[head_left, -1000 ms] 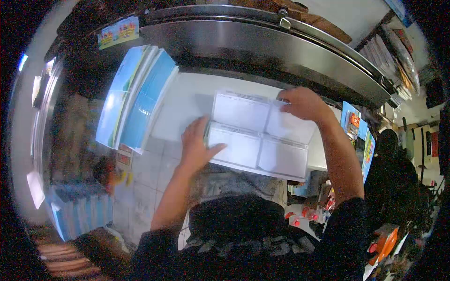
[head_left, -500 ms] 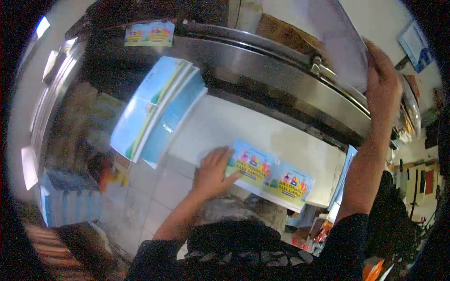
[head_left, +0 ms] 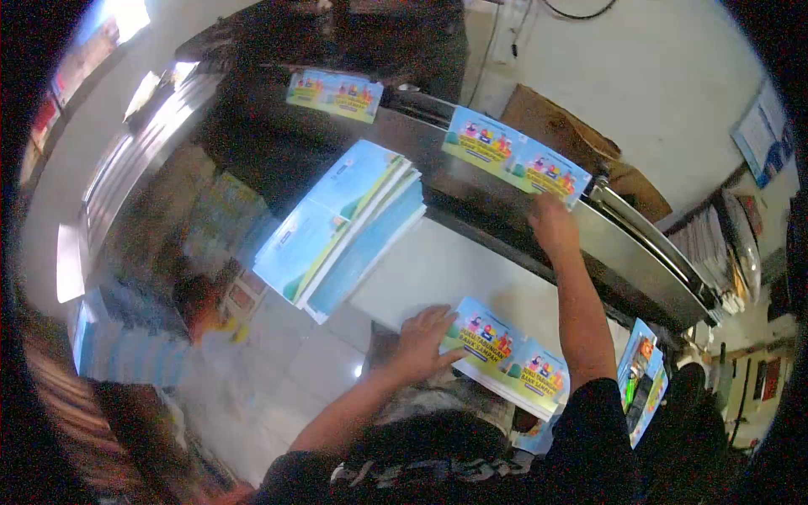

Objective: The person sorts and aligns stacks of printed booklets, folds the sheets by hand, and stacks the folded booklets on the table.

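My left hand point(head_left: 425, 343) rests at the left end of a small stack of printed cover sheets point(head_left: 513, 358), its fingers spread and its thumb over the top sheet. The covers are blue, green and yellow with cartoon figures. With closed fingers, my right hand point(head_left: 554, 225) grips the lower right edge of another printed cover sheet point(head_left: 509, 156). That sheet leans against the long metal bar point(head_left: 627, 231) of a machine, printed side toward me. Fingertips of my right hand are partly hidden.
Left of the white work surface point(head_left: 438, 269) stands a thick pile of blue sheets point(head_left: 337, 227). A smaller cover sheet point(head_left: 335, 94) sits on the bar's far left. Bundled blue stacks point(head_left: 139, 341) are low at left. An open cardboard box point(head_left: 560, 126) is behind the bar.
My right hand has come down and left from the upper right, and its sheet now lies against the bar with the print showing. My left hand stays at the stack. The view has shifted.
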A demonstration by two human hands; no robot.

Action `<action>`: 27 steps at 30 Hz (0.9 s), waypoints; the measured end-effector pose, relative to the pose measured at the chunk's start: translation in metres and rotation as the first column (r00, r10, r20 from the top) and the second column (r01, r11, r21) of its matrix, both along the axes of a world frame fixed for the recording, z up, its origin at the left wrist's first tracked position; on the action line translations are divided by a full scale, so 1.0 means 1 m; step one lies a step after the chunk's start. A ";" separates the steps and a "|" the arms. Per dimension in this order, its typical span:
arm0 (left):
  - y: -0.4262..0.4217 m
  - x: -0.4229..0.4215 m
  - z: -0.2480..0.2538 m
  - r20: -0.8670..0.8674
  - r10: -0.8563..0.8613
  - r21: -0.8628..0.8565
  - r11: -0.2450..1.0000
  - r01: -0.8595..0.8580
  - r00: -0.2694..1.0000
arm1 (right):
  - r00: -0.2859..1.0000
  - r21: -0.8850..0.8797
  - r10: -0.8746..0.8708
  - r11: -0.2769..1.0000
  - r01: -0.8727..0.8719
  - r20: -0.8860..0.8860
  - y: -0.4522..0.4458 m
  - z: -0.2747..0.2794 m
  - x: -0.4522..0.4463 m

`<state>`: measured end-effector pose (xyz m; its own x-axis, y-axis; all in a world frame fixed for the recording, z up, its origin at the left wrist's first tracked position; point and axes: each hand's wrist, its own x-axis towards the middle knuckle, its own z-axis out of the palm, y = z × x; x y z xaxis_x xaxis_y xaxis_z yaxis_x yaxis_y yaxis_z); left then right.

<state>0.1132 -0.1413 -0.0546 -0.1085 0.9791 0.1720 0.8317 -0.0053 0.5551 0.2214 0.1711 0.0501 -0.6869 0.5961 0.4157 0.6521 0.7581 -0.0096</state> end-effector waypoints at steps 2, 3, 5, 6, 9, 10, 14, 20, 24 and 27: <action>-0.001 -0.004 0.001 0.149 0.032 -0.015 0.999 -0.030 0.988 | 0.999 -0.175 -0.026 0.984 0.031 0.028 -0.038 -0.004 0.038; 0.000 -0.005 0.001 0.153 0.009 -0.018 1.000 -0.007 0.988 | 0.999 -0.213 0.039 0.976 -0.037 0.004 -0.058 -0.012 0.062; 0.003 -0.011 0.004 0.294 0.055 -0.059 0.997 -0.039 0.954 | 0.998 -0.594 -0.032 0.802 0.060 0.058 -0.131 -0.008 0.104; 0.004 -0.012 0.008 0.335 0.086 -0.034 0.996 -0.079 0.938 | 0.985 -0.562 0.038 0.825 0.063 0.166 -0.161 -0.016 0.125; 0.029 -0.022 0.001 0.406 0.171 -0.001 0.982 -0.186 0.898 | 0.903 -0.462 0.080 0.876 0.138 0.422 -0.223 -0.031 0.167; 0.040 -0.025 0.001 0.336 0.195 0.030 0.976 -0.217 0.922 | 0.941 -0.391 0.076 0.918 0.064 0.331 -0.234 -0.052 0.183; 0.079 -0.041 -0.026 0.346 0.182 0.214 0.940 -0.266 0.920 | 0.973 -0.358 0.070 0.934 0.013 0.218 -0.246 -0.080 0.203; 0.081 -0.050 -0.042 0.213 0.163 0.230 0.950 -0.211 0.963 | 0.955 -0.432 0.087 0.900 0.047 0.285 -0.236 -0.049 0.194; 0.080 -0.032 -0.024 0.203 0.212 0.253 0.932 -0.260 0.956 | 0.954 -0.428 0.241 0.892 -0.147 0.176 -0.220 -0.063 0.198; 0.081 -0.032 -0.024 0.231 0.202 0.237 0.937 -0.257 0.952 | 0.943 -0.452 0.321 0.856 -0.252 0.082 -0.210 -0.061 0.200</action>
<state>0.0817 -0.0607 -0.0784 -0.3835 0.8466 0.3691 0.6997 0.0055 0.7144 0.4210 -0.0384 -0.0110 -0.8878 0.4582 0.0433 0.4264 0.8543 -0.2972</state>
